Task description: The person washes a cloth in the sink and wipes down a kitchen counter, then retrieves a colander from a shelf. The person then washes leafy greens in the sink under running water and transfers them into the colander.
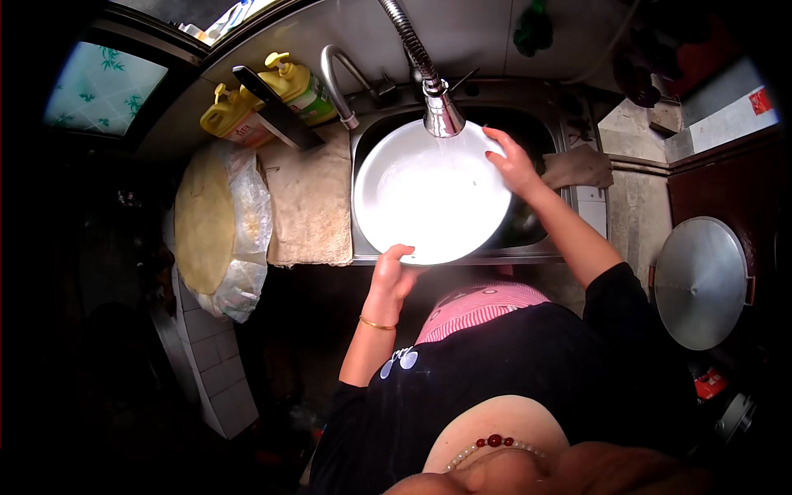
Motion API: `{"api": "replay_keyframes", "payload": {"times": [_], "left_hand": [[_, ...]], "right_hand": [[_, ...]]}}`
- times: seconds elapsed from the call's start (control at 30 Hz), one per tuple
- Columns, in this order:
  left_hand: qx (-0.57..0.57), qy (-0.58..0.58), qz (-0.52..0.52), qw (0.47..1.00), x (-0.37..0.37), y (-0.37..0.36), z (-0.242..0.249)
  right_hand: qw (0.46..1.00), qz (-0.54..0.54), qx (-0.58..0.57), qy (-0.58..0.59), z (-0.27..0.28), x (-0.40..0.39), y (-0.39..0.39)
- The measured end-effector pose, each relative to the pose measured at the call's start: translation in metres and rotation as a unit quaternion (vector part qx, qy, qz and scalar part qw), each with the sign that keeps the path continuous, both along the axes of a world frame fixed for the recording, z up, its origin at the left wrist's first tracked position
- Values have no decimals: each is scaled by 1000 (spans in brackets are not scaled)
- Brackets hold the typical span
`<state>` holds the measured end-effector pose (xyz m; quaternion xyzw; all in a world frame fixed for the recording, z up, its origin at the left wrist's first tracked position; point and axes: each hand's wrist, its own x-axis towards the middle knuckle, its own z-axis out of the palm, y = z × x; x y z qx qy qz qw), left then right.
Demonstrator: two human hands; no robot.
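sink (538,248) mostly hidden behind basin (437,198)

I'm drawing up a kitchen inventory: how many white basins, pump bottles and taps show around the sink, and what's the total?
White basin: 1
Pump bottles: 2
Taps: 2
Total: 5

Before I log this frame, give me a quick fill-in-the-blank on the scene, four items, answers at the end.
1. The basin gripped by the left hand and right hand is ____ in colour.
2. A gold-coloured bangle circles the person's ____ wrist.
3. The pump heads on the two bottles by the wall are ____ in colour.
4. The round metal lid is on the person's ____ side.

Missing words: white; left; yellow; right.
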<state>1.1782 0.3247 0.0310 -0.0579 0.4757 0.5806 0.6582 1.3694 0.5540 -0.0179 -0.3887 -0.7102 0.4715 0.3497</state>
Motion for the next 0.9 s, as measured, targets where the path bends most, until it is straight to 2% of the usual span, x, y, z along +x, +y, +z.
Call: {"api": "replay_keyframes", "payload": {"times": [0.03,0.1,0.23,0.27,0.37,0.53,0.6,0.77,0.83,0.9], "left_hand": [[-1,-10,-5,1000,3,2,-2],[-5,-31,-16,999,6,4,-7],[-6,-6,-23,1000,-3,-11,9],[-5,18,-39,999,-11,-18,8],[-17,64,1,998,-32,-33,14],[-20,113,44,992,-43,-17,8],[-16,160,13,987,-45,-13,5],[2,298,-12,954,-57,-12,15],[-6,334,6,943,-61,-8,20],[-9,388,29,921,-69,-8,14]], "right_hand": [[998,4,-52,31,1,6,2],[987,-53,-124,89,0,14,3],[981,6,-171,97,2,23,-15],[969,17,-218,118,8,24,-24],[953,23,-296,63,13,25,-42],[943,38,-330,6,-12,28,-48],[939,37,-341,-4,-15,31,-49],[943,31,-326,-58,-28,40,-48],[942,47,-322,-80,-26,47,-46],[957,16,-281,-70,-31,51,-46]]}}
